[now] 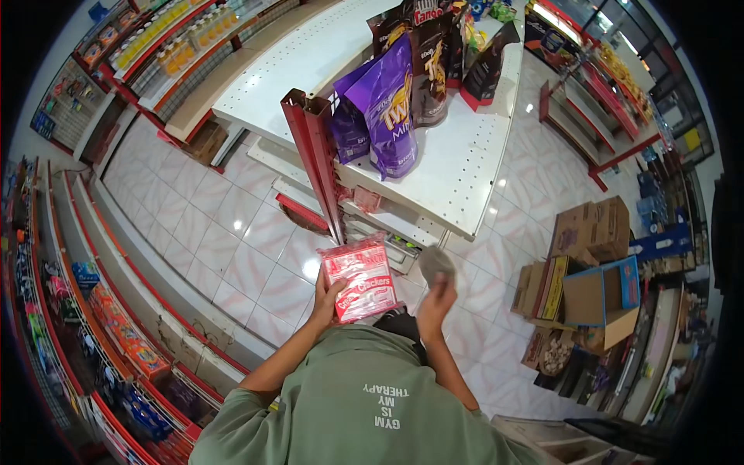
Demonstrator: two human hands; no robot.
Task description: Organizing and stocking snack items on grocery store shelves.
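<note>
My left hand (325, 299) grips a red-and-white plastic-wrapped pack of cream crackers (363, 282) by its left side, thumb across the front. In my right hand (437, 303) is a greyish, blurred object (435, 264), perhaps a cloth; its exact kind cannot be told. Both hands are in front of my body, apart from each other. Just beyond the pack rises a red metal shelf upright (314, 157). Behind it, a white perforated shelf (447, 192) carries a purple snack pouch (392, 116) and a brown pouch (433, 75), both standing.
Stocked shelving (116, 325) runs along the left, with orange boxes (131, 334) on it. Bottles (174, 55) line a rack at the far left. Cardboard boxes (593, 232) are stacked at the right, one open box (587, 296) among them. White tiles (232, 244) cover the floor.
</note>
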